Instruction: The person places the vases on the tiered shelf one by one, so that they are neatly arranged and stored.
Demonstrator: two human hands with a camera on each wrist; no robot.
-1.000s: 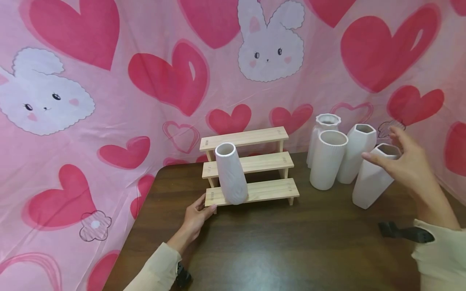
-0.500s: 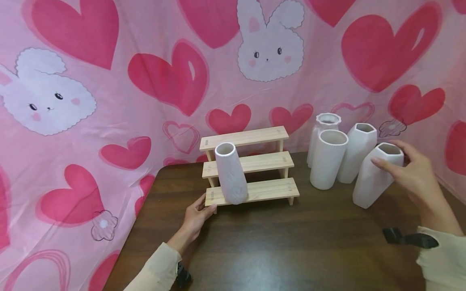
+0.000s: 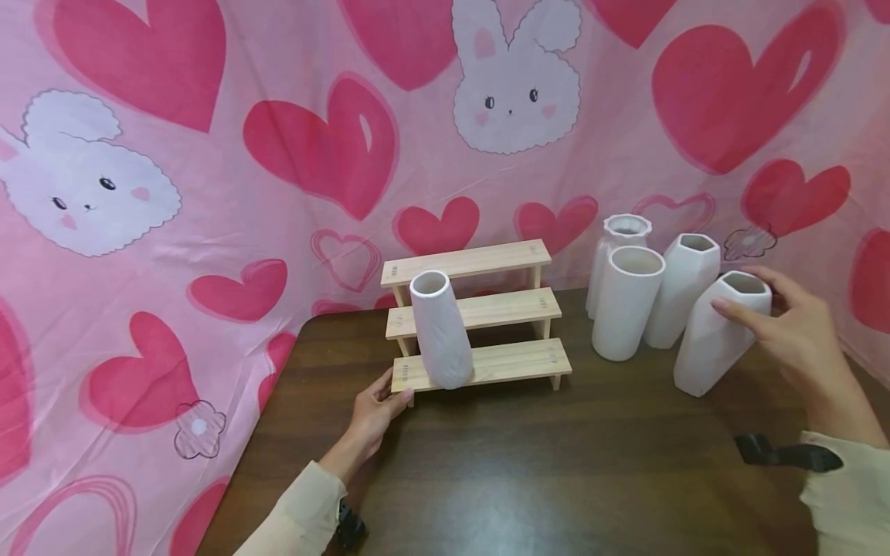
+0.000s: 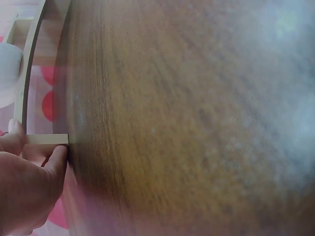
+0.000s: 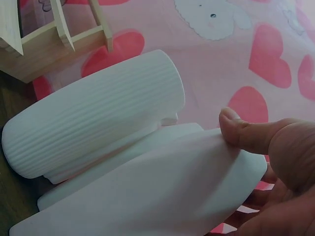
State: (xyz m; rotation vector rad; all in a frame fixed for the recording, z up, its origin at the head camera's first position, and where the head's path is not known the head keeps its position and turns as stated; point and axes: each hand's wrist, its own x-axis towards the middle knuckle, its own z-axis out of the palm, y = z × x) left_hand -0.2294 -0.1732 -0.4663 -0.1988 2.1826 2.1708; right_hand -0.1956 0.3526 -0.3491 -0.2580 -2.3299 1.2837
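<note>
My left hand (image 3: 371, 417) grips the front left corner of a three-tier wooden shelf (image 3: 514, 361), thumb on top and fingers around the end leg in the left wrist view. A white tapered vase (image 3: 443, 332) with a round mouth stands on the lowest tier near its left end. At the right, my right hand (image 3: 799, 332) holds a white faceted vase (image 3: 716, 340) near its angular mouth. In the right wrist view the thumb (image 5: 246, 132) presses one side of that vase, with the fingers partly hidden behind it.
Left of the held vase stand a ribbed white cylinder vase (image 3: 626, 309), another faceted vase (image 3: 684, 289) and a vase with a scalloped rim (image 3: 608, 232). They sit close together on the dark wooden table (image 3: 487, 479). A pink heart-and-rabbit cloth (image 3: 292, 62) hangs behind.
My right hand has come down and in, and now has its thumb and fingers around the faceted vase's upper part. The left hand and shelf stay put.
</note>
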